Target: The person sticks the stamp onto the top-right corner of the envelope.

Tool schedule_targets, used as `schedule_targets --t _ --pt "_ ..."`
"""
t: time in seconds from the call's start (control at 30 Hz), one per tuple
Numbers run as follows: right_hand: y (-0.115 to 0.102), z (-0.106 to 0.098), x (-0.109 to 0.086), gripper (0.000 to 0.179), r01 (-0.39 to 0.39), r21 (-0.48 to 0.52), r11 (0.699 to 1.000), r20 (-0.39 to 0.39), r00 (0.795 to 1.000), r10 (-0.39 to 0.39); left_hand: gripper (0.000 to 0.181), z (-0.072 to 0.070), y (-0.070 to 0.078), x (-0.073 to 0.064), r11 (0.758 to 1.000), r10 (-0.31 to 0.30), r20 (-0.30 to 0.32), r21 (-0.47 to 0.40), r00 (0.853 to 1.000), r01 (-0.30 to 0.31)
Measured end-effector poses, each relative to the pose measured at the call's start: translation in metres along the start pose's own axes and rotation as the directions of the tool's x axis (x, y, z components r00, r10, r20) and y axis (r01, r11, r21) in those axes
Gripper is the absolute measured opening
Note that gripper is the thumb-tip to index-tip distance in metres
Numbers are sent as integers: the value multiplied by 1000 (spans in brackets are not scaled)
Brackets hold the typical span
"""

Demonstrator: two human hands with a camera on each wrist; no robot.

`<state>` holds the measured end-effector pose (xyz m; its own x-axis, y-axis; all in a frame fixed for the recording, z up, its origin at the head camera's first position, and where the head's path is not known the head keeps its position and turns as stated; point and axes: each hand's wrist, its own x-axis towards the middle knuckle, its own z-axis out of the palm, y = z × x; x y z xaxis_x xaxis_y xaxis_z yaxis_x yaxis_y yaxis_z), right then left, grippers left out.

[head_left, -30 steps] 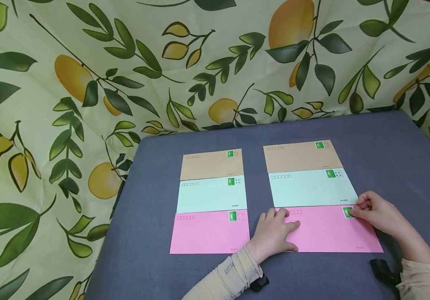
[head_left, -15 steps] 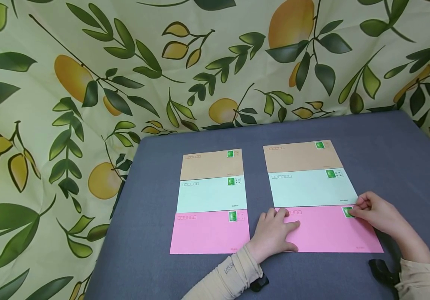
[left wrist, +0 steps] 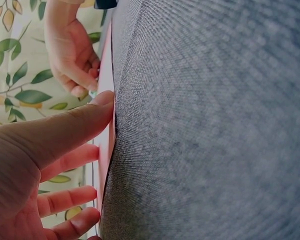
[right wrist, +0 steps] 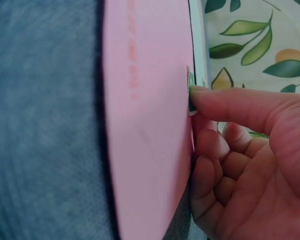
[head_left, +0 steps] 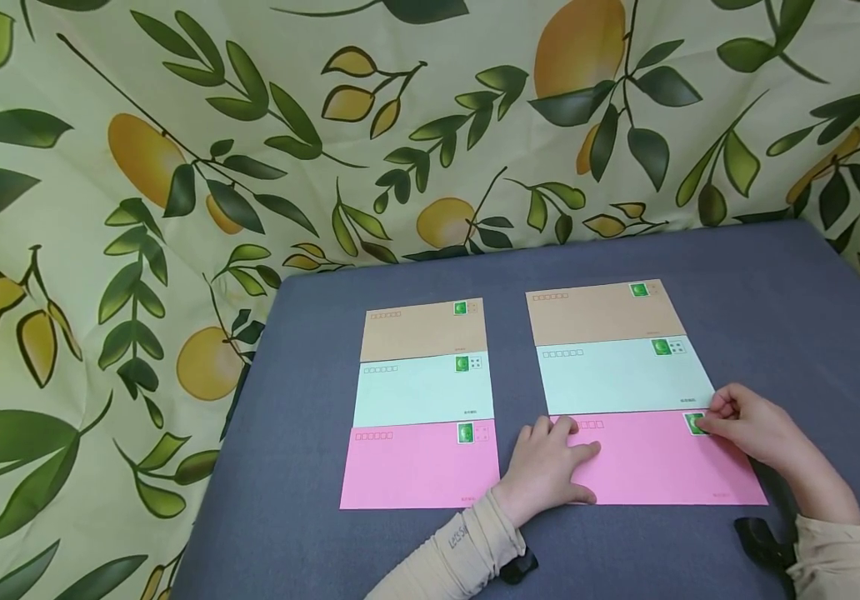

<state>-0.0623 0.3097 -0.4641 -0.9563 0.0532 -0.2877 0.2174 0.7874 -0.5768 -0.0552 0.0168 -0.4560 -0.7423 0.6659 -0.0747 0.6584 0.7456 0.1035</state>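
In the head view a pink envelope [head_left: 655, 467] lies at the front of the right-hand column. My left hand [head_left: 542, 467] rests on its left end with fingers spread; the left wrist view has the thumb [left wrist: 70, 125] at the envelope's near edge. At the upper right corner my right hand [head_left: 756, 425] pinches a small green stamp [head_left: 694, 423]. In the right wrist view the thumb [right wrist: 240, 105] presses on that stamp [right wrist: 192, 97], the other fingers curled beneath. Whether the stamp lies fully flat cannot be told, as the thumb covers part of it.
Behind the pink envelope lie a mint one [head_left: 625, 375] and a tan one [head_left: 602, 312], each bearing a green stamp. A second column, with its own pink envelope [head_left: 422, 471], lies to the left. The table [head_left: 287, 417] has a blue-grey cloth; a leaf-patterned curtain [head_left: 370, 183] hangs behind.
The head view has shifted very slightly. The right wrist has edged a little to the left, its fingertips staying at the stamp; the left hand is still.
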Motion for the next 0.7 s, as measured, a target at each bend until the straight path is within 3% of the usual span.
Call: schedule_targets --t 0.7 --pt "-3 4 -1 26 34 -19 999 15 999 -33 61 0 0 -1 1000 -2 -4 8 1000 2"
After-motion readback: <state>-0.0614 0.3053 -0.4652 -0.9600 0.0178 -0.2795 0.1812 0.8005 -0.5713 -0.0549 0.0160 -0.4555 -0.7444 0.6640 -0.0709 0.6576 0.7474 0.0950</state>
